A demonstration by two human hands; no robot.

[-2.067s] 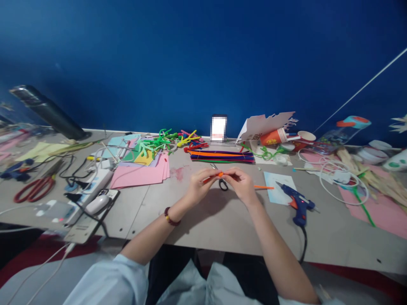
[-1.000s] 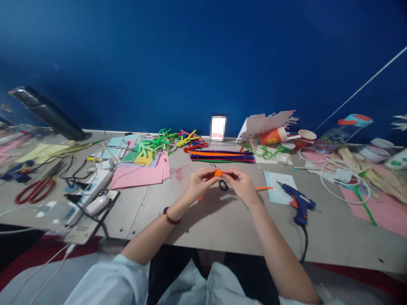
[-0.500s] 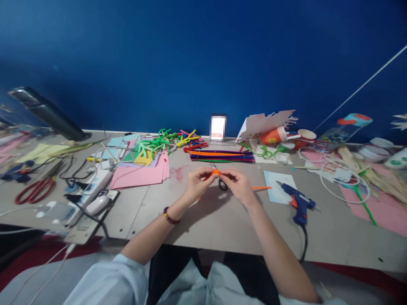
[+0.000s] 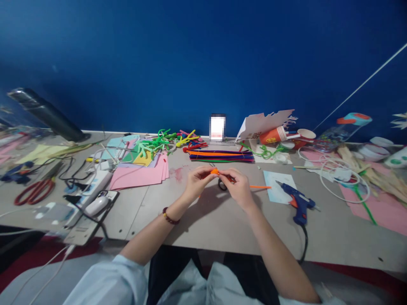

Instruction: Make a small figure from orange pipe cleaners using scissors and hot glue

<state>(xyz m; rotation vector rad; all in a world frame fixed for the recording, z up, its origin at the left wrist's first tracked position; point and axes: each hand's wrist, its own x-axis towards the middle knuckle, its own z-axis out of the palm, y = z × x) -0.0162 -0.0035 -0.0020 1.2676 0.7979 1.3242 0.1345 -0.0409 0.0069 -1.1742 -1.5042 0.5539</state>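
Between my fingertips is a small orange piece (image 4: 215, 171), seemingly fuzzy pipe cleaner. My left hand (image 4: 197, 182) pinches it from the left, and my right hand (image 4: 235, 184) pinches it from the right. Black-handled scissors (image 4: 222, 184) lie just beneath, partly hidden by my right hand. An orange pipe cleaner (image 4: 260, 187) sticks out to the right of that hand. Beyond both hands lies a bundle of purple, orange and other coloured pipe cleaners (image 4: 222, 156).
A blue glue gun (image 4: 299, 202) rests at the right, partly on light blue paper (image 4: 273, 192). Pink paper (image 4: 136, 176), a power strip (image 4: 92, 190) and red-handled scissors (image 4: 34, 191) lie left. A phone (image 4: 217, 127) stands at the wall.
My fingers have shifted slightly around the orange piece, and more of it shows above the fingertips. The rest of the table looks the same.
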